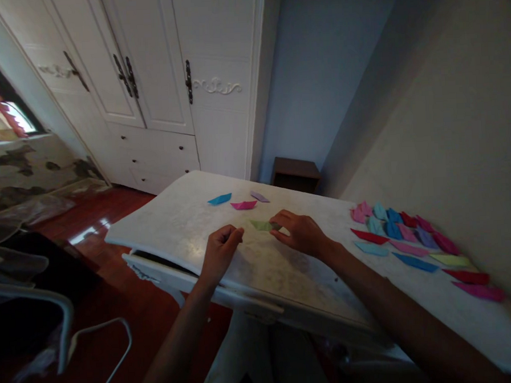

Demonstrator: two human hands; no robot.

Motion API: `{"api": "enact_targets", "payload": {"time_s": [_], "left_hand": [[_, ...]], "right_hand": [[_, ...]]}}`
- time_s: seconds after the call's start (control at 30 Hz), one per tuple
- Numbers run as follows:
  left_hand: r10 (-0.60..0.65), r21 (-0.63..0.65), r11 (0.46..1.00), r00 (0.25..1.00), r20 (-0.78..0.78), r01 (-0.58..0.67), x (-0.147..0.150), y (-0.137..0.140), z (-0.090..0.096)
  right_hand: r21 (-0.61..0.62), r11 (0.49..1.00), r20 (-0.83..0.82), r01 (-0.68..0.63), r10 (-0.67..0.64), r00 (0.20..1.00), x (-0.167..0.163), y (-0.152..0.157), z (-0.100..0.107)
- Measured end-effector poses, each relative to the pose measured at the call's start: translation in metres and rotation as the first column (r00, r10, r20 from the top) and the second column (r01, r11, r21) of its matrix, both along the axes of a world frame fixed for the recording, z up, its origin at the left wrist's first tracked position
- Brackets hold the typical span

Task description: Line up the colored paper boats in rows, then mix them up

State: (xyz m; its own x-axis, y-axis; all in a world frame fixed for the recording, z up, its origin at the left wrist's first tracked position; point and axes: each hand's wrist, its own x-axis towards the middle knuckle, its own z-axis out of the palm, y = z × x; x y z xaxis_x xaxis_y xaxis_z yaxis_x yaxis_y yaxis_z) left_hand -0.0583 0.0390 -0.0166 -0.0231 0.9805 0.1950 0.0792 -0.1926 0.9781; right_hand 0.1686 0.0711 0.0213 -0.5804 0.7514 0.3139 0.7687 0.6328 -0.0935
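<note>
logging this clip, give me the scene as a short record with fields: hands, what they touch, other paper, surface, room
left hand: left hand rests loosely curled on the table, holding nothing visible
right hand: right hand fingers press on the green folded paper
nearby pieces: blue piece, magenta piece, lilac piece lie just beyond the hands
other paper: group of coloured folded pieces along the wall side
surface: white table
room: white wardrobe, small dark stand

Home bedroom; white wardrobe point(155, 76); wooden floor point(111, 222)
</note>
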Motion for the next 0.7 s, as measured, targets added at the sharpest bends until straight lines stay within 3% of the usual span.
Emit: {"api": "enact_targets", "payload": {"time_s": [0.43,0.57,0.7], "left_hand": [[0.049,-0.112,0.993,0.995,0.090,-0.039,0.002,0.000,0.003],[0.094,-0.179,0.981,0.988,0.123,-0.071,0.006,-0.002,0.010],[0.212,-0.270,0.945,0.974,0.085,-0.182,0.007,-0.001,0.012]], "right_hand": [[0.210,0.946,-0.084,0.247,-0.234,0.969,0.098,-0.092,0.010],[0.218,0.918,-0.099,0.332,-0.318,0.943,0.133,-0.118,0.010],[0.172,0.888,-0.114,0.426,-0.412,0.904,0.167,-0.141,-0.001]]}}
